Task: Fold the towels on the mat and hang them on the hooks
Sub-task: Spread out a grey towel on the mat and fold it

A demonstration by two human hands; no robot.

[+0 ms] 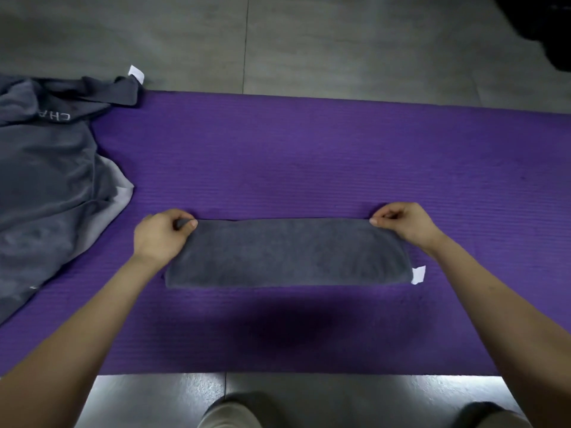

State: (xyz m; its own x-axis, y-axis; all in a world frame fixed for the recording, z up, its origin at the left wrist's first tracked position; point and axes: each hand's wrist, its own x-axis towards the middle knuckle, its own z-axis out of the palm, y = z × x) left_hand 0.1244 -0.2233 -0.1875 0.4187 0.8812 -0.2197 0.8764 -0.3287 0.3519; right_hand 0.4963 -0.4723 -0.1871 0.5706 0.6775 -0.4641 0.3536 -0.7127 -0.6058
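Outstretched arms (92,319), fingers (193,223) round towel (287,254) corners

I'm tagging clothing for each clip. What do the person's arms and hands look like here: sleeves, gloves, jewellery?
The left hand and right hand are ungloved, with no ring, watch or bracelet showing. The arms behind them are bare, with no sleeves in view.

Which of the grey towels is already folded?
The centre towel: a flat strip, its far corners pinched by the left hand and right hand. The pile at left lies crumpled.
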